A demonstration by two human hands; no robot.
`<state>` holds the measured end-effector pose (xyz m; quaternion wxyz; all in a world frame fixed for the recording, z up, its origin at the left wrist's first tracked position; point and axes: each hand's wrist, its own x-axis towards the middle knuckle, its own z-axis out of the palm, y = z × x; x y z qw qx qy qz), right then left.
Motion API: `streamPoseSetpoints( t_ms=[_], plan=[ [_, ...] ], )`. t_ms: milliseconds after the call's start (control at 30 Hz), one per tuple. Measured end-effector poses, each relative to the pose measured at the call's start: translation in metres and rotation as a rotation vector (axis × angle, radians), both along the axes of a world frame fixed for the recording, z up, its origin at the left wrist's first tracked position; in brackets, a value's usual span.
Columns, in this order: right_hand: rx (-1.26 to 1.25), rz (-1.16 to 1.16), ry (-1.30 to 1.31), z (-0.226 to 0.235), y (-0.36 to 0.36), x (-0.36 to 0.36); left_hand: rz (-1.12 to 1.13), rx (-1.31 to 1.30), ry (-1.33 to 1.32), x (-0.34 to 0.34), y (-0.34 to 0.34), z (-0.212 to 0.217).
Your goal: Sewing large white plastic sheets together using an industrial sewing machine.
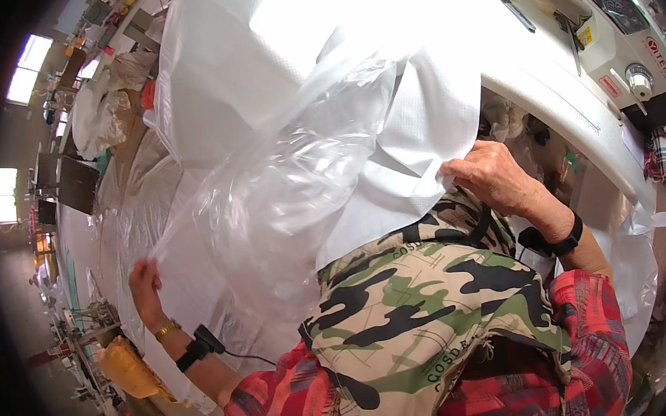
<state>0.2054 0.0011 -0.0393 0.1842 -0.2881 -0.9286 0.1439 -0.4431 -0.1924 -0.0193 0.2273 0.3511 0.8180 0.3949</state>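
A white textured fabric point(395, 195) lies in folds over the table edge and my lap. My right hand point(497, 178) pinches its near edge between thumb and fingers. Thin clear plastic film point(284, 180), crinkled and shiny, is spread over the fabric's left part. Out to the left, my left hand point(146, 284) has its fingers closed on a stretched corner of this film; slight blur softens the fingertips. Strong glare washes out the far part of the fabric.
A white sewing machine point(611, 61) with a lit blue display stands at the far right. Near it lie tweezers point(517, 13) on the tabletop. More plastic-covered material point(144, 191) is heaped at left, with yellow bundles point(130, 368) below. A camouflage apron point(426, 302) covers my lap.
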Motion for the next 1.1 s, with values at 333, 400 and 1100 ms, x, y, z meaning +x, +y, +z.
streamPoseSetpoints(
  t_ms=[333,400,1100],
  plan=[
    [-0.120,-0.005,-0.180,0.001,0.008,0.011,0.450,0.038,-0.003,-0.134,-0.181,-0.054],
    [-0.149,-0.047,-0.291,0.004,0.011,0.009,0.669,0.292,0.169,-0.160,-0.213,-0.052],
    [-0.151,0.339,-0.025,0.006,0.048,-0.121,0.790,-0.136,1.094,-0.196,-0.201,0.131]
  ],
)
